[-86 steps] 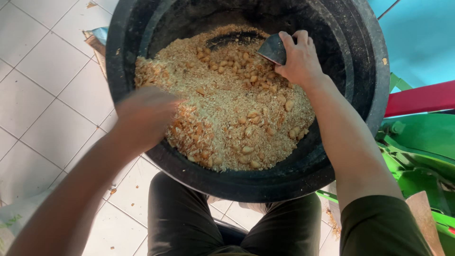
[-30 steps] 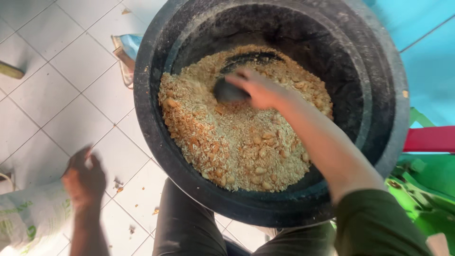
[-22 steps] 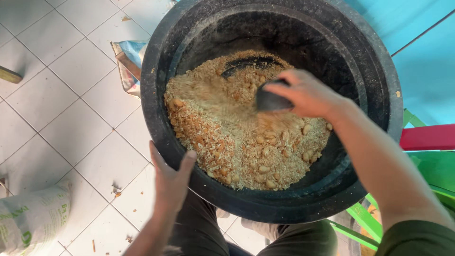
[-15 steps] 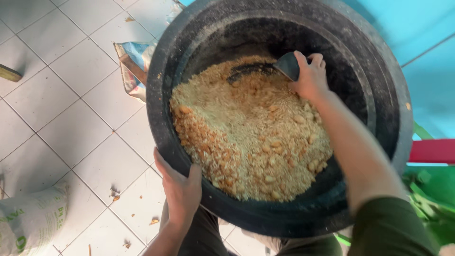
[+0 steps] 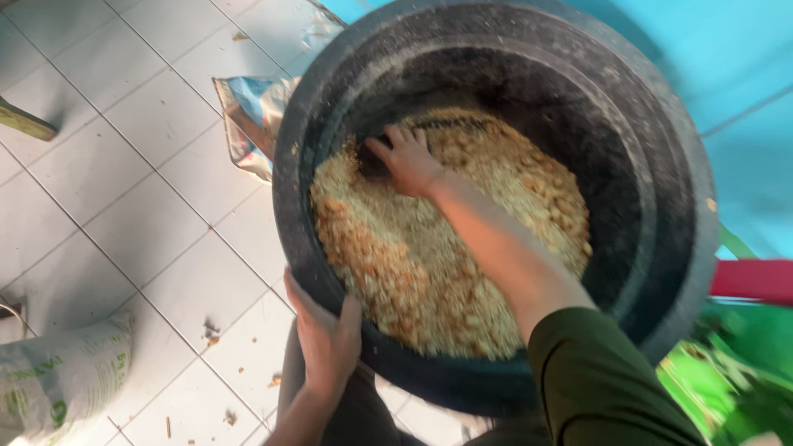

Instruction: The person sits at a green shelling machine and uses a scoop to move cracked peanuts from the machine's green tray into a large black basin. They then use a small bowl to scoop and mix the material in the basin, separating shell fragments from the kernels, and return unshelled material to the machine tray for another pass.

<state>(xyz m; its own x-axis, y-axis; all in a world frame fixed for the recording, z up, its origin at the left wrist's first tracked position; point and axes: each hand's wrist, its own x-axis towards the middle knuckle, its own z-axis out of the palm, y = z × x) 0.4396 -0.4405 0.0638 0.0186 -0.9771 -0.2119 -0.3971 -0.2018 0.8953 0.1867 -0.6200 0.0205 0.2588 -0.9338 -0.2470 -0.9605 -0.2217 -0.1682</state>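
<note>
A big black round tub (image 5: 677, 206) is tipped toward me and half full of tan crushed grain with whole nuts (image 5: 429, 264). My left hand (image 5: 326, 339) grips the tub's near rim at the lower left. My right hand (image 5: 406, 158) reaches inside to the far left of the heap, its fingers closed on a small dark scoop (image 5: 373, 165) pressed into the grain. Most of the scoop is hidden under the hand. My dark green sleeve (image 5: 603, 380) fills the lower right.
White tiled floor (image 5: 124, 165) lies to the left, with crumbs scattered on it. A crumpled blue and white bag (image 5: 248, 116) lies beside the tub. A white woven sack (image 5: 58, 380) sits at the lower left. Blue wall behind, a red bar (image 5: 752, 281) and green things at right.
My right hand has swept with the scoop from the heap's far right side to its far left side. My left hand has stayed on the near rim since taking hold of it.
</note>
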